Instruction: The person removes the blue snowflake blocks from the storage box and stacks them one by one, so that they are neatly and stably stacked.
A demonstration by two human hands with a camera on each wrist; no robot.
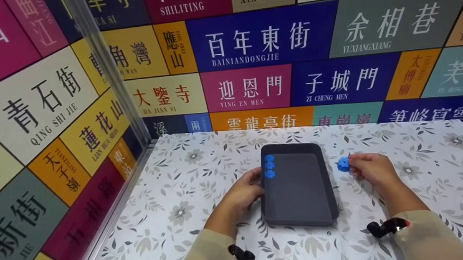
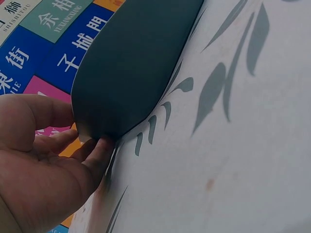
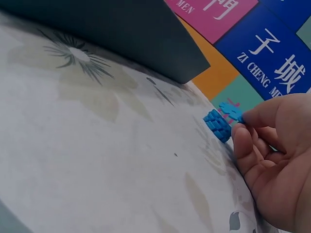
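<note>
Grips tray [image 1: 298, 193] at 9 o'clock with left hand [image 1: 243, 192], likely against sliding; pinches blue flower piece [image 3: 230, 111] by stack [image 3: 217, 126] at 2 o'clock with right hand [image 1: 374, 170]. Has three flowers [image 1: 269, 166] inside, 10 o'clock.

The tray [image 1: 300, 195] lies on the table [image 1: 201, 170] between my left hand [image 1: 243, 192] and right hand [image 1: 373, 172], three pieces [image 1: 269, 165] inside, far left, a stack [image 3: 217, 126] rightward, the wall [image 1: 249, 88] behind
</note>
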